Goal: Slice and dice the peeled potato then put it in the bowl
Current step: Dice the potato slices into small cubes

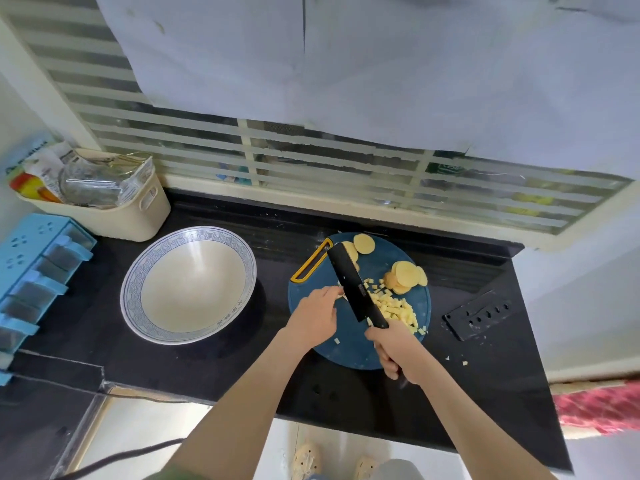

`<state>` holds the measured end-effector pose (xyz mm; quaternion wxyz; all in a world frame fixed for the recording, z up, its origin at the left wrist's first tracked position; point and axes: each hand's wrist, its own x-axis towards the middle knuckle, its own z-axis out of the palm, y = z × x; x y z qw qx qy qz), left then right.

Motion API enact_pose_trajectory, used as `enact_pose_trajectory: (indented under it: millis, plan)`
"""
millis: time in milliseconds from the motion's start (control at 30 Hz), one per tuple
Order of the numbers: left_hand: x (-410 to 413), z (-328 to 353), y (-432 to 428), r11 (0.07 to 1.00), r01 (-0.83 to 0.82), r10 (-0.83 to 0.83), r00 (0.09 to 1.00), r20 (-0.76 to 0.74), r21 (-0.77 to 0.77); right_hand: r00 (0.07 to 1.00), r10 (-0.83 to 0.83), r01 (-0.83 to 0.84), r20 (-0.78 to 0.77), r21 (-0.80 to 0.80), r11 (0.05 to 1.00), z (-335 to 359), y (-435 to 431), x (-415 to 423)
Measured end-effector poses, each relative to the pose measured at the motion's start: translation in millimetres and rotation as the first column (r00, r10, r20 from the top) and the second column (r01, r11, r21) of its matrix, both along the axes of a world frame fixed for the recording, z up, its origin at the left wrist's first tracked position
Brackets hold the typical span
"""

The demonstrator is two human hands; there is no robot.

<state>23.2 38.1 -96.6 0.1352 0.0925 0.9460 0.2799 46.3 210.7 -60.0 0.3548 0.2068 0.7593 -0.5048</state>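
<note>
Potato dice (pixel 398 311) are piled on the cutting board (pixel 346 351) beside the knife (pixel 353 285), clear of uncut slices (pixel 407 277) at its far edge. The handle is gripped by the right hand (pixel 398 351); a potato piece (pixel 343 295) is pinched steady by the left hand (pixel 317 315). The bowl (pixel 194 282) is set near the board's left edge on the counter (pixel 242 375), ready for filling.
</note>
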Motion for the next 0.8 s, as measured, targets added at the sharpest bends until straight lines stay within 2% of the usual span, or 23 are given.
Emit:
enact_pose_trajectory:
  millis: [100, 167, 267, 333, 400, 433, 500, 600, 800]
  plan:
    - [-6, 3, 0, 0.995, 0.003, 0.0, 1.0, 0.024, -0.103, 0.995, 0.072, -0.063, -0.073, 0.11, 0.992, 2, 10, 1]
    - [-9, 6, 1, 0.995, -0.046, 0.046, 0.999, -0.003, -0.089, 0.97, 0.212, -0.165, -0.118, 0.323, 0.932, 2, 16, -2]
    - [-13, 10, 2, 0.997, -0.07, 0.074, 0.993, -0.093, 0.043, 0.908, 0.402, -0.262, -0.115, 0.592, 0.762, 2, 21, -5]
    - [-14, 16, 5, 0.988, -0.041, 0.077, 0.967, -0.245, 0.146, 0.864, 0.493, -0.289, -0.104, 0.698, 0.655, 2, 25, -3]
    - [-16, 24, 10, 0.986, -0.006, 0.073, 0.911, -0.407, 0.164, 0.798, 0.6, -0.318, -0.061, 0.803, 0.505, 3, 28, 2]
    - [-17, 30, 14, 0.992, -0.003, 0.057, 0.896, -0.441, 0.123, 0.758, 0.651, -0.323, -0.045, 0.84, 0.435, 3, 30, 3]
    - [-19, 41, 20, 0.999, -0.017, 0.006, 0.937, -0.35, -0.03, 0.686, 0.728, -0.334, -0.015, 0.882, 0.333, 4, 34, 6]
    - [-26, 42, 22, 0.973, 0.053, -0.068, 0.996, -0.057, -0.225, 0.619, 0.785, -0.331, 0.013, 0.911, 0.246, 0, 41, 8]
    - [-29, 36, 35, 0.956, 0.181, -0.155, 0.98, 0.124, -0.233, 0.471, 0.882, -0.295, 0.014, 0.945, 0.143, -5, 61, 5]
